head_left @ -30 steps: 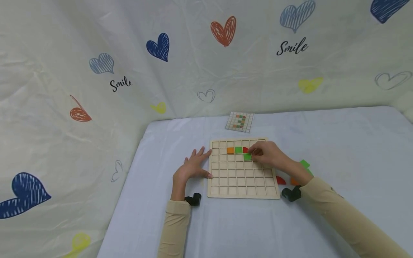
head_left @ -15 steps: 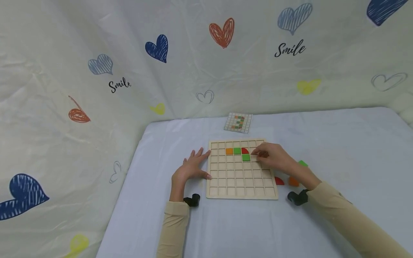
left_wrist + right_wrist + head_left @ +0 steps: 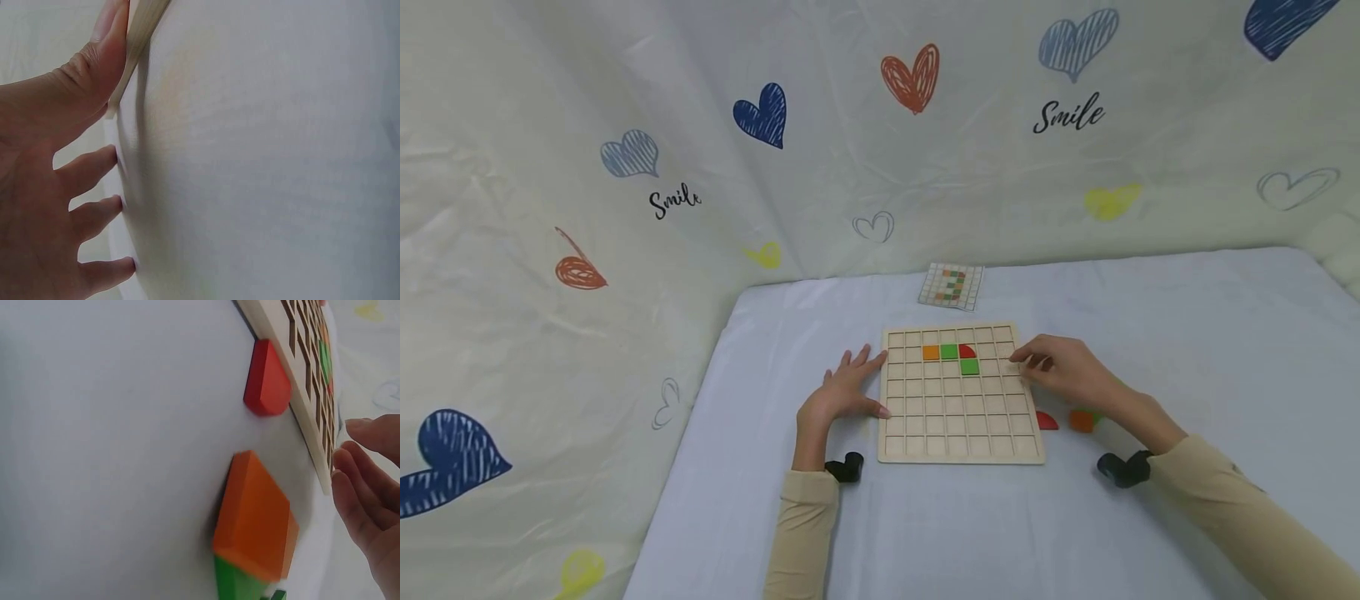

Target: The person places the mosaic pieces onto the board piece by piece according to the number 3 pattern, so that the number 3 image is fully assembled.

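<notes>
A pale wooden grid board (image 3: 925,433) lies on the table. In its upper part sit an orange square tile (image 3: 931,353), a green square tile (image 3: 949,352) and a red quarter-round tile (image 3: 967,351), with a second green tile (image 3: 970,367) below the red one. My left hand (image 3: 841,392) spreads its fingers at the board's left edge, thumb on the rim in the left wrist view. Over the board's right edge hovers my right hand (image 3: 1063,367), fingers loosely bent and nothing between them.
Right of the board lie a loose red piece (image 3: 269,381), stacked orange blocks (image 3: 253,519) and green blocks (image 3: 237,578). A printed pattern card (image 3: 951,287) lies behind the board. A heart-patterned cloth (image 3: 820,183) hangs behind the white table.
My right hand has moved from the red and green tiles rightward to the board's right edge, uncovering them. The left hand stays at the left edge.
</notes>
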Tool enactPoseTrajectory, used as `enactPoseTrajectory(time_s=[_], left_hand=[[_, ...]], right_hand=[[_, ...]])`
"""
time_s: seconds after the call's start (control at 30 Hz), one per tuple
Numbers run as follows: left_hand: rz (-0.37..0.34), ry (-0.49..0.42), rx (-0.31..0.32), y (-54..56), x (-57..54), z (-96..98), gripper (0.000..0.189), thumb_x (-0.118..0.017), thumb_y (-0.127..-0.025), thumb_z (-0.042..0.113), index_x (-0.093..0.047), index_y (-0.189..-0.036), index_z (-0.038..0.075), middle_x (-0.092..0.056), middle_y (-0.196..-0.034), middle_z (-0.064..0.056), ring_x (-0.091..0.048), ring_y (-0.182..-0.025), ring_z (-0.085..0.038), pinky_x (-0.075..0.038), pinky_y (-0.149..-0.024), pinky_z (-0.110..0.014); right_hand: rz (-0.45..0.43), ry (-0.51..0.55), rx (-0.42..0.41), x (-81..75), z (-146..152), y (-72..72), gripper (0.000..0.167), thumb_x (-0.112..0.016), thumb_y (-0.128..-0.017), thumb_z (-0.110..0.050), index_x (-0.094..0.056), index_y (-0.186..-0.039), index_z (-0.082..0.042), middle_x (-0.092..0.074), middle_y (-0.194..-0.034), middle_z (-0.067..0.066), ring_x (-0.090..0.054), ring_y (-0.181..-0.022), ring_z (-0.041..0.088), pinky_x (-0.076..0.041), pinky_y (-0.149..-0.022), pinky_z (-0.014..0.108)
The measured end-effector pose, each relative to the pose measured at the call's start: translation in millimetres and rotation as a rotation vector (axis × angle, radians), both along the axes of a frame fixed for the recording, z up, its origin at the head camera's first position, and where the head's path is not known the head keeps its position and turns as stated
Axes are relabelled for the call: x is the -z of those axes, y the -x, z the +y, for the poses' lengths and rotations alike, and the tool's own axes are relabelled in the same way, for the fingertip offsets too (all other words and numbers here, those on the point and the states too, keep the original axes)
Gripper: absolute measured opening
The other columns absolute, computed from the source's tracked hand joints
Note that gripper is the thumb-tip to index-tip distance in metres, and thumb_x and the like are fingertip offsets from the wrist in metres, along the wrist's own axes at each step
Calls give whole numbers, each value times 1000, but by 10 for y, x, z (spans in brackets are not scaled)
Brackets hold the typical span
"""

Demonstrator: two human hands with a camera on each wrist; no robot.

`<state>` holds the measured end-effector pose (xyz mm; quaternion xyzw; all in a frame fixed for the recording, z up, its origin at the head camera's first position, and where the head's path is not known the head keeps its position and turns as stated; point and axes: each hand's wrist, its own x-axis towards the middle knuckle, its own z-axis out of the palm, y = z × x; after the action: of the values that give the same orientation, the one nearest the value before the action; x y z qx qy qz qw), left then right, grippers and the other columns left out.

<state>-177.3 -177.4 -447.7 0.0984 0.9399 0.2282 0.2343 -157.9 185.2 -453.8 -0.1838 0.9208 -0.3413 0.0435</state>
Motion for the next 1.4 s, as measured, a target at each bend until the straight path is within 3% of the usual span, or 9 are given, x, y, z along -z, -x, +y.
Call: enactPoseTrajectory(time_s=[0.63, 0.8, 1.0, 1.13, 1.4], left_hand=[[6, 4, 12, 3, 3, 18, 103, -90, -79, 28, -31, -164, 23, -13, -174, -9, 0, -160, -39, -5, -124, -69], [11, 3, 11, -2, -4, 22, 103, -90, -79, 28, -31, -164, 22, -13, -173, -10, -1, -160, -40, -6, -124, -70], [17, 13, 6, -4, -14, 11, 103, -90, -78, 28, -32, -163, 22, -14, -173, -10, -2, -160, -40, -6, -124, -69], [19, 15, 6, 3, -4, 4, 104, -90, -78, 28, -32, -163, 23, -14, -173, -9, -2, -160, -39, -6, -124, -69], [17, -2, 7, 5, 15, 7, 104, -91, -78, 28, -32, -163, 23, -13, -173, -9, -1, -160, -40, -5, -123, -70]], right_hand=[[-45, -43, 70, 33, 461, -194, 23, -74, -90, -6, -76, -112, -2, -75, -105, 8, -66, -88, 19, -54, -71, 24], [-10, -68, 76, 63, 551, -235, 22, -77, -88, -7, -77, -109, -3, -75, -101, 6, -65, -84, 16, -53, -69, 23], [47, -47, 35, 117, 567, -289, 21, -82, -84, -7, -78, -104, -5, -76, -96, 0, -60, -79, 5, -52, -68, 22], [68, -22, 1, 144, 521, -321, 22, -85, -82, -7, -78, -103, -6, -76, -95, -1, -60, -79, 4, -54, -69, 22], [22, -35, -22, 151, 480, -383, 22, -85, -82, -8, -77, -103, -5, -75, -95, -2, -61, -80, 5, -56, -71, 22]])
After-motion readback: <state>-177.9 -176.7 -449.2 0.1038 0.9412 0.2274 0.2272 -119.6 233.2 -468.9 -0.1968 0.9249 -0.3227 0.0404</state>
